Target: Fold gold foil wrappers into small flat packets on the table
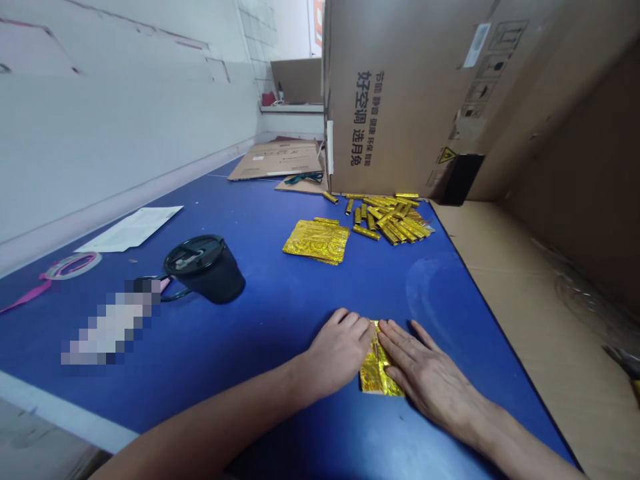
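Note:
A sheet of shiny gold foil paper [373,375] lies on the blue table in front of me, with a crease or seam running along it. My left hand [341,350] is at its left edge, fingers curled and closed on the paper, the fingertips partly hidden. My right hand [423,367] rests flat across the sheet's right part, fingers stretched out and covering it. Beyond the hands sits a stack of flat gold foil sheets [316,241]. Farther right lies a pile of narrow rolled or folded gold foil pieces [395,217].
A black lidded mug [213,270] stands left on the blue table [270,313], near a blurred-out item [113,327], a tape roll [75,265] and white paper [135,229]. A large cardboard box [410,100] rises behind the pile. Flat cardboard [280,160] lies at the back.

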Demonstrator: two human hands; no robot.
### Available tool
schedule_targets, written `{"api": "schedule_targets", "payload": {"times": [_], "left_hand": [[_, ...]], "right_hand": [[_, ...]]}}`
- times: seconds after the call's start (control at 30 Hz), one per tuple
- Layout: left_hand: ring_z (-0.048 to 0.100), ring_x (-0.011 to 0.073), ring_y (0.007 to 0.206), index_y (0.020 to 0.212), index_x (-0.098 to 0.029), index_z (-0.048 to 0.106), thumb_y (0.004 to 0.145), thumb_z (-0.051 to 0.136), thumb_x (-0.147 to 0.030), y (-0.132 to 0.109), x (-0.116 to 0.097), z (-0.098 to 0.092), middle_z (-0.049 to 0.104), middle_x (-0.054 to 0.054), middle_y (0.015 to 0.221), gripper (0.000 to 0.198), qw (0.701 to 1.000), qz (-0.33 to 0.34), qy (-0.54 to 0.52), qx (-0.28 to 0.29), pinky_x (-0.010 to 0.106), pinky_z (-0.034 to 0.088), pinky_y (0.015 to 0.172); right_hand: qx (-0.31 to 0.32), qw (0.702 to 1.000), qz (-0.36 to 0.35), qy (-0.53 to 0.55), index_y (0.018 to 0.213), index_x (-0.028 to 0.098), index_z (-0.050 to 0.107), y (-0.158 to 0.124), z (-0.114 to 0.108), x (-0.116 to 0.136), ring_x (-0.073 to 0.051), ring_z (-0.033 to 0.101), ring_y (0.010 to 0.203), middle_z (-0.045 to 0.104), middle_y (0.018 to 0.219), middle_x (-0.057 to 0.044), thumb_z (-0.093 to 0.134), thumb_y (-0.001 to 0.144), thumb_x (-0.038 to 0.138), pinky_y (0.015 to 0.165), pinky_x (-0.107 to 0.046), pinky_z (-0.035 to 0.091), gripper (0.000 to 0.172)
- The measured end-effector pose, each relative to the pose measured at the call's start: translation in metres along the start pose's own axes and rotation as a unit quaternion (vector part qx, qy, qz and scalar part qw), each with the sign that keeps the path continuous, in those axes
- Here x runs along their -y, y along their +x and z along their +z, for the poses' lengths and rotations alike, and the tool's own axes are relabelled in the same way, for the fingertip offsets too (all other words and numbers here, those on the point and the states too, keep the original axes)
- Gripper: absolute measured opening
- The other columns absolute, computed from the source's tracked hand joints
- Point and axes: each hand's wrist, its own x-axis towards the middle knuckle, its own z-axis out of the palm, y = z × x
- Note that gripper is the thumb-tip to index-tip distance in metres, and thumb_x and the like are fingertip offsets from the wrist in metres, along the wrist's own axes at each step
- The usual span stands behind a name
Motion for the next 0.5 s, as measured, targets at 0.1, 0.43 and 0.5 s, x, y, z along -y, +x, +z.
{"api": "schedule_targets", "payload": {"times": [0.1,0.43,0.5], "left_hand": [[0.042,0.0217,0.107,0.118,-0.011,0.041,0.087,0.036,-0.019,-0.009,0.001,0.002,0.048,0.009,0.12,0.033,1.0,0.011,0.0,0.0,0.038,0.026,0.091],[0.028,0.0245,0.123,0.127,-0.022,0.032,0.081,0.041,-0.052,-0.022,0.007,0.0,0.033,0.011,0.133,0.055,0.997,0.016,-0.07,0.03,0.048,0.02,0.097],[0.026,0.0253,0.124,0.128,-0.024,0.03,0.08,0.039,-0.056,-0.024,0.008,0.001,0.031,0.012,0.135,0.058,0.996,0.018,-0.081,0.033,0.05,0.019,0.097]], "right_hand": [[0.02,1.0,-0.001,0.002,0.132,0.015,0.027,-0.002,-0.001,-0.001,-0.022,0.027,0.124,0.031,0.134,-0.011,0.038,0.086,0.029,0.099,-0.05,0.025,0.049],[0.045,0.999,0.007,0.02,0.135,0.025,0.008,-0.015,-0.008,-0.009,-0.027,0.02,0.126,0.028,0.137,-0.005,0.036,0.084,0.046,0.096,-0.059,0.019,0.062],[0.048,0.998,0.015,0.025,0.135,0.026,0.008,-0.015,-0.008,-0.008,-0.027,0.019,0.126,0.027,0.137,-0.004,0.036,0.084,0.047,0.096,-0.059,0.019,0.062]]}}
